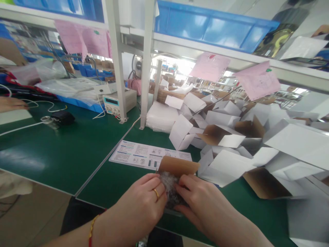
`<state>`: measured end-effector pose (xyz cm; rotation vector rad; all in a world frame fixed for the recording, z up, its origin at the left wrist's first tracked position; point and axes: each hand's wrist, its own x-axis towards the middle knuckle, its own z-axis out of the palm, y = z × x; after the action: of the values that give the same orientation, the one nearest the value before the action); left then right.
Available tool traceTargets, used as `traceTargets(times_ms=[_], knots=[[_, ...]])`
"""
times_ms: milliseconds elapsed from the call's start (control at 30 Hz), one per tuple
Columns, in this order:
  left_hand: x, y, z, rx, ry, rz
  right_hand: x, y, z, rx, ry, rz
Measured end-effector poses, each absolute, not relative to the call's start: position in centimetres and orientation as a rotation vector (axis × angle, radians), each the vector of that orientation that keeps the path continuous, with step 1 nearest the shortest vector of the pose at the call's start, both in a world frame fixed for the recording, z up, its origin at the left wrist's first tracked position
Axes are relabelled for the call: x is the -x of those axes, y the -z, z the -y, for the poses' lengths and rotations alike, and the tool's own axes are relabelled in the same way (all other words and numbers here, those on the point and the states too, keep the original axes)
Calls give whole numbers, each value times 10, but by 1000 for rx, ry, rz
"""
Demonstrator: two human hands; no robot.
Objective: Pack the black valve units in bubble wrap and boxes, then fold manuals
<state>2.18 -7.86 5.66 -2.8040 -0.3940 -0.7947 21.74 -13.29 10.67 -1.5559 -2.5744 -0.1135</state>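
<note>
Between my hands at the bench's front edge is a small cardboard box (pixel 178 165), its brown inner flap standing up behind. Crumpled clear bubble wrap (pixel 170 185) fills its opening; whatever lies inside the wrap is hidden. My left hand (pixel 144 199), with a ring and a bracelet, is closed, fingers curled against the wrap's left side. From the right, my right hand (pixel 203 199) closes its bent fingers and thumb on the wrap and the box's side. A printed instruction sheet (pixel 138 154) lies just behind the box.
Many open white boxes (pixel 228 164) are heaped on the right, close to my right hand. A stack of white packing sheets (pixel 161 118) stands by the shelf post (pixel 146 68). Left are a power supply (pixel 119 103) and a black device (pixel 63 117) with a cable.
</note>
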Motion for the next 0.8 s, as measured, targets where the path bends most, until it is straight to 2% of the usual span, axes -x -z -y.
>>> traceTargets(times_ms=[133, 200, 300, 400, 633, 800], knots=[[-23, -48, 76, 2778, 771, 376, -216, -79, 140, 1450, 271, 2557], [-23, -51, 77, 2791, 846, 397, -222, -75, 147, 1355, 236, 2520], [-25, -56, 89, 2757, 996, 410, -239, -80, 159, 1256, 34, 2281], [-38, -51, 108, 2702, 1057, 417, -254, -73, 167, 1367, -117, 1754], [-74, -11, 123, 2605, 1084, 586, -241, 4, 155, 1546, -954, 651], [-74, -10, 119, 2686, 1083, 567, -225, 23, 147, 1445, -1076, 380]])
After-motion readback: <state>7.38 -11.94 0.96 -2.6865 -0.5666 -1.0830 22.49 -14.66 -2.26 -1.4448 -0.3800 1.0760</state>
